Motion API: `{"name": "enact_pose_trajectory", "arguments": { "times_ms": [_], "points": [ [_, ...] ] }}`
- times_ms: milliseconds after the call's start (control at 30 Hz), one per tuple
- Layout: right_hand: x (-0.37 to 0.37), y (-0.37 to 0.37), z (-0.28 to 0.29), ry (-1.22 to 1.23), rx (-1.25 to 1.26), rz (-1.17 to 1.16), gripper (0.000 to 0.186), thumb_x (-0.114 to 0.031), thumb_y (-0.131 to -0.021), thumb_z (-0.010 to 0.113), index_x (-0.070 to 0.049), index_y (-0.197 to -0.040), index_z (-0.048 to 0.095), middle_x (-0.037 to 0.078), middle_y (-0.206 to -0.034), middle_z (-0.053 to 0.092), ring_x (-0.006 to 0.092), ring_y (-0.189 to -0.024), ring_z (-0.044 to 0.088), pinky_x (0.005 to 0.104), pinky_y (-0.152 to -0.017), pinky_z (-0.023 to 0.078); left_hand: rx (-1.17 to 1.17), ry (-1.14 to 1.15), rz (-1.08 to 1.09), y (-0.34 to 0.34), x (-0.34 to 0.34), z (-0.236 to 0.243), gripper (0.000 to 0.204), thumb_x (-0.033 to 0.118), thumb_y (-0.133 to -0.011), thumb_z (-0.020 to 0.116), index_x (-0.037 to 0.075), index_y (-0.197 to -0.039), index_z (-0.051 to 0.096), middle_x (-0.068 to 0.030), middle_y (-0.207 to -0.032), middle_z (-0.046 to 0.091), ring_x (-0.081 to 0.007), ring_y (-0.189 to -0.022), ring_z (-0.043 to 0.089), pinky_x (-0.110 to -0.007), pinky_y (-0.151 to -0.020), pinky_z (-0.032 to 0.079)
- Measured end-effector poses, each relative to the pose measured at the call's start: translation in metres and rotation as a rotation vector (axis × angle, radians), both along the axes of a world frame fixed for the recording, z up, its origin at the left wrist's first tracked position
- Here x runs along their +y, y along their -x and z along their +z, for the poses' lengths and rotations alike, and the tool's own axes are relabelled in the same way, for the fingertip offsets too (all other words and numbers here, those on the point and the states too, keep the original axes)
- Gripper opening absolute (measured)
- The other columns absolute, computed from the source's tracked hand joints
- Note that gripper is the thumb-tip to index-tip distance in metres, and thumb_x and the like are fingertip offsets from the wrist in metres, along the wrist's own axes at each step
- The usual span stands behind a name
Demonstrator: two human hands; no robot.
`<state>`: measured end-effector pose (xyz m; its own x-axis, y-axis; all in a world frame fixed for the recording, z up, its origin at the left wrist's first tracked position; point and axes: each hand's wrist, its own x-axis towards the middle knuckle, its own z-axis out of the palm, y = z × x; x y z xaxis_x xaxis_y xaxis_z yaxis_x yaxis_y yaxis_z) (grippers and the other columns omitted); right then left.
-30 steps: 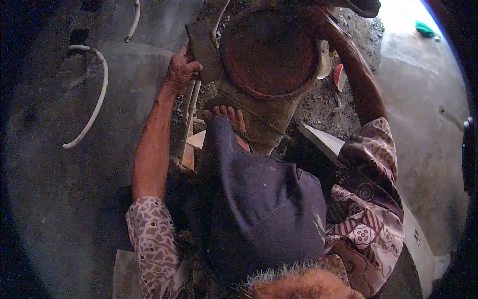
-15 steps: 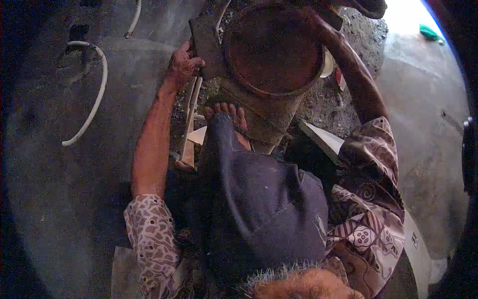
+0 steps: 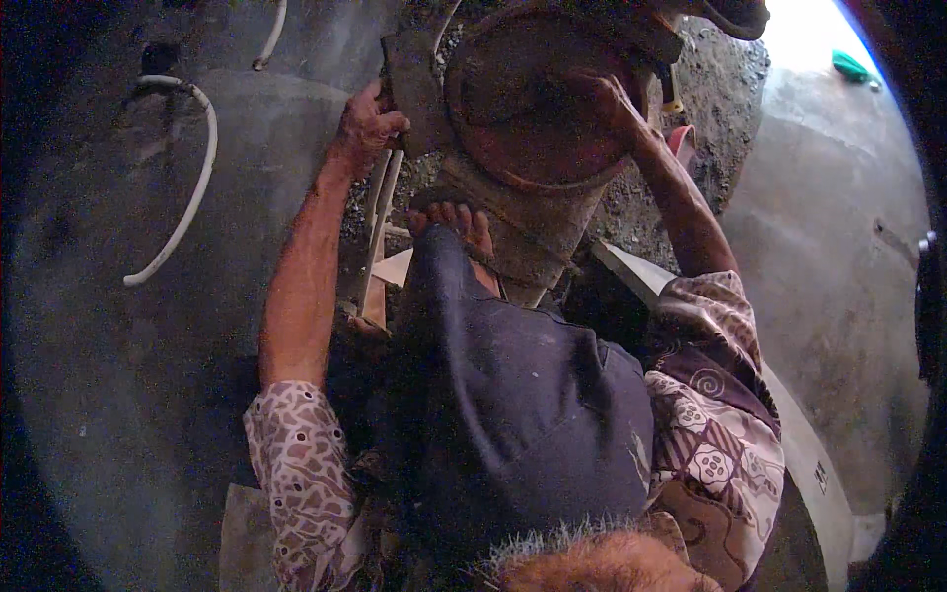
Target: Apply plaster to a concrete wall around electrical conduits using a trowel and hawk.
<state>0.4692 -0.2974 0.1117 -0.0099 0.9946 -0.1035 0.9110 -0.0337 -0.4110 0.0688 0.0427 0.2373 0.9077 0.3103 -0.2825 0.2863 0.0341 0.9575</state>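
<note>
In front of me stands a wide, round, dark reddish basin [image 3: 538, 185] with a raised rim. What lies in it is too dark to make out. My right hand [image 3: 602, 99] reaches over its right rim into the basin; the fingers are in shadow and blurred. My left hand [image 3: 370, 128] is closed round the left edge of a flat dark board [image 3: 414, 89] beside the basin. Under the basin, a worn plank-like support [image 3: 533, 237] slopes toward me. My bare foot [image 3: 449, 215] rests on it, close to the near rim.
Thin wooden strips [image 3: 380, 222] stand below my left hand. A pale board [image 3: 636, 271] lies to the right of the support. Gravelly dirt [image 3: 715, 109] spreads at the right, with a small red object [image 3: 681, 143] on it. A curved white pipe [image 3: 202, 178] lies on the left floor.
My right hand has swept from the basin's far right rim inward and toward me, uncovering the red object on the right. My left hand keeps its hold on the board.
</note>
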Motion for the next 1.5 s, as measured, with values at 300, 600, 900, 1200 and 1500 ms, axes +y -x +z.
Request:
{"name": "enact_pose_trajectory", "arguments": {
  "times_ms": [300, 600, 900, 1200, 1500],
  "points": [
    [0.1, 0.154, 0.205, -0.288, 0.308, -0.352, 0.046, -0.006, -0.069, 0.068, -0.002, -0.114, 0.061, 0.018, -0.106, 0.063, 0.0329, -0.1, 0.063, 0.0374, -0.086, 0.05, -0.033, 0.352, 0.185, 0.009, 0.013, 0.041, 0.051, 0.014, -0.069, 0.063, 0.005, -0.118, 0.052, -0.005, -0.096, 0.062, -0.0156, -0.083, 0.06, -0.035, -0.074, 0.053],
    [0.101, 0.245, 0.274, -0.612, -0.275, -0.486, 0.024, -0.002, -0.075, 0.066, -0.004, -0.097, 0.059, 0.014, -0.095, 0.059, 0.0326, -0.088, 0.059, 0.0401, -0.08, 0.048, -0.217, 1.012, 0.207, -0.007, -0.045, 0.114, 0.046, 0.011, -0.075, 0.061, 0.004, -0.12, 0.052, -0.0081, -0.111, 0.062, -0.0206, -0.099, 0.061, -0.036, -0.086, 0.051],
    [0.068, 0.297, 0.238, -0.612, -0.399, -0.595, 0.019, -0.001, -0.073, 0.067, -0.006, -0.09, 0.059, 0.011, -0.087, 0.059, 0.0306, -0.081, 0.057, 0.0393, -0.074, 0.047, -0.282, 0.973, 0.242, 0.033, -0.07, 0.093, 0.039, 0.006, -0.08, 0.06, 0.001, -0.118, 0.052, -0.0102, -0.106, 0.063, -0.0233, -0.09, 0.063, -0.034, -0.085, 0.051],
    [0.026, 0.282, 0.259, -0.396, 0.159, -1.021, 0.022, -0.013, -0.084, 0.067, -0.003, -0.104, 0.062, 0.008, -0.091, 0.067, 0.0133, -0.073, 0.062, 0.0295, -0.062, 0.05, -0.287, 0.595, 0.256, 0.006, -0.037, 0.103, 0.05, 0.001, -0.074, 0.063, 0.001, -0.122, 0.049, -0.0098, -0.112, 0.061, -0.0198, -0.1, 0.06, -0.034, -0.09, 0.048],
    [0.067, 0.303, 0.301, -0.186, 0.48, -0.93, 0.024, -0.01, -0.081, 0.069, 0.0, -0.103, 0.065, 0.01, -0.092, 0.07, 0.0129, -0.083, 0.065, 0.0281, -0.075, 0.051, -0.374, 0.177, 0.175, 0.004, -0.031, 0.119, 0.054, 0.003, -0.076, 0.064, 0.0, -0.127, 0.046, -0.0128, -0.118, 0.06, -0.0234, -0.108, 0.057, -0.035, -0.099, 0.04]
  ]
}}
